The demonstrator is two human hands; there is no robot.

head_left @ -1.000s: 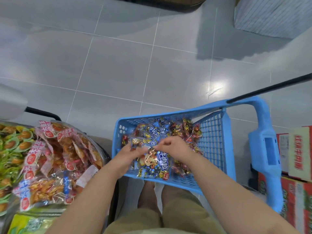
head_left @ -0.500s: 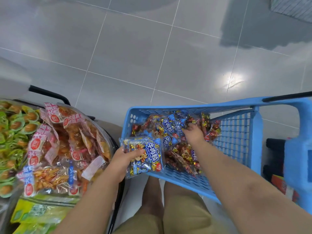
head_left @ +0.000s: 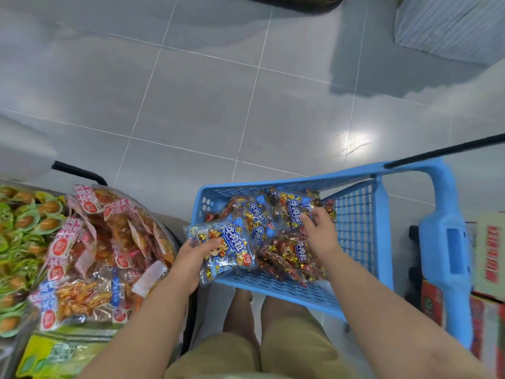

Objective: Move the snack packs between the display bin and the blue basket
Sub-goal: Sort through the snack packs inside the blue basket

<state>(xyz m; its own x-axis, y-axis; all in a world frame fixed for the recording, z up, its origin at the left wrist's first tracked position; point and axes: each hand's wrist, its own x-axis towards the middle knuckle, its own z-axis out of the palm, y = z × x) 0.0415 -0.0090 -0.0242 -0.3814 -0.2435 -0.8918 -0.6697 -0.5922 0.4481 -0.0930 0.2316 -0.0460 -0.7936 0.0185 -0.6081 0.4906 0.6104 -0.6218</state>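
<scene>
Two hands at the blue basket, one pack held at its rim.

The left hand (head_left: 191, 258) grips a blue snack pack (head_left: 229, 246), thumb on top and fingers curled beneath, and holds it over the 8 o'clock corner of the blue basket (head_left: 273, 185). The right hand (head_left: 321, 232) is inside the basket toward 1 o'clock, its fingers (head_left: 308, 218) curled onto the edge of a second pack (head_left: 296, 210); whether they pinch it cannot be told. A heap of similar packs (head_left: 287, 258) lies in the basket. At 9 o'clock from the basket stands the display bin (head_left: 168, 231), piled with orange-red packs (head_left: 109, 242). Printed cartons (head_left: 489, 255) sit at 3 o'clock.
</scene>
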